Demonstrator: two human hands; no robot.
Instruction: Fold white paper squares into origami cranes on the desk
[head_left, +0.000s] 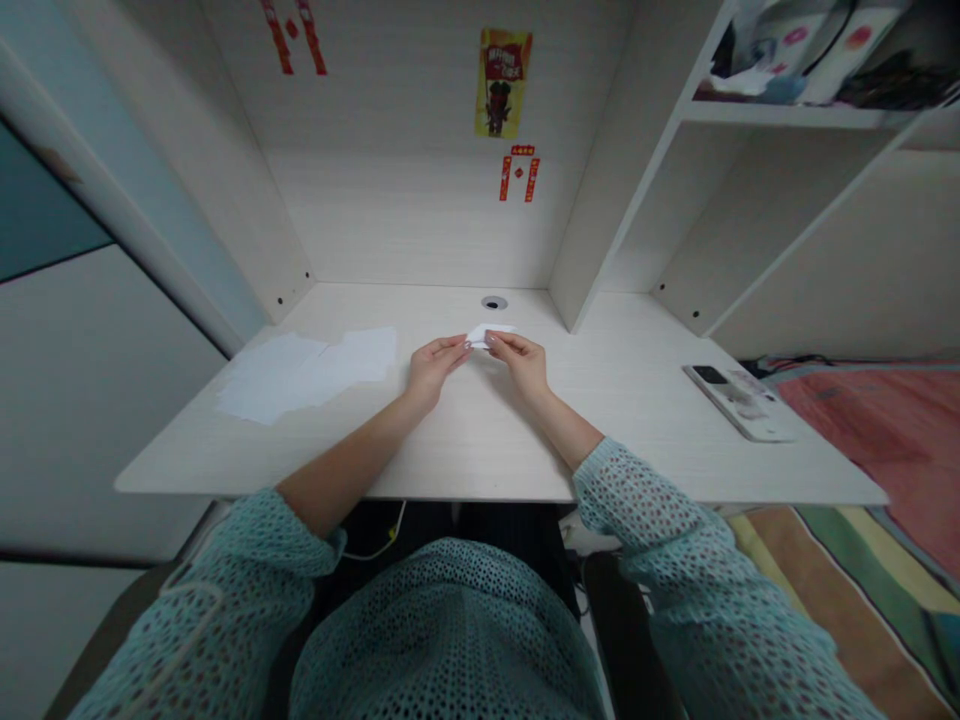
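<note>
A small piece of folded white paper [484,334] is held just above the white desk [465,450], between my two hands. My left hand [433,368] pinches its left end with thumb and fingers. On the other side, my right hand [525,362] grips the paper near its right part, fingertips pressed on it. Exact folds are too small to make out. Left of my hands, several white paper sheets [315,370] lie overlapping on the desk.
A phone [739,403] lies at the desk's right side. Behind the paper is a round cable hole [494,303]. An upright divider [637,170] meets the desk at back right, below a loaded shelf [802,112]. A striped cloth [847,570] is beyond the right edge.
</note>
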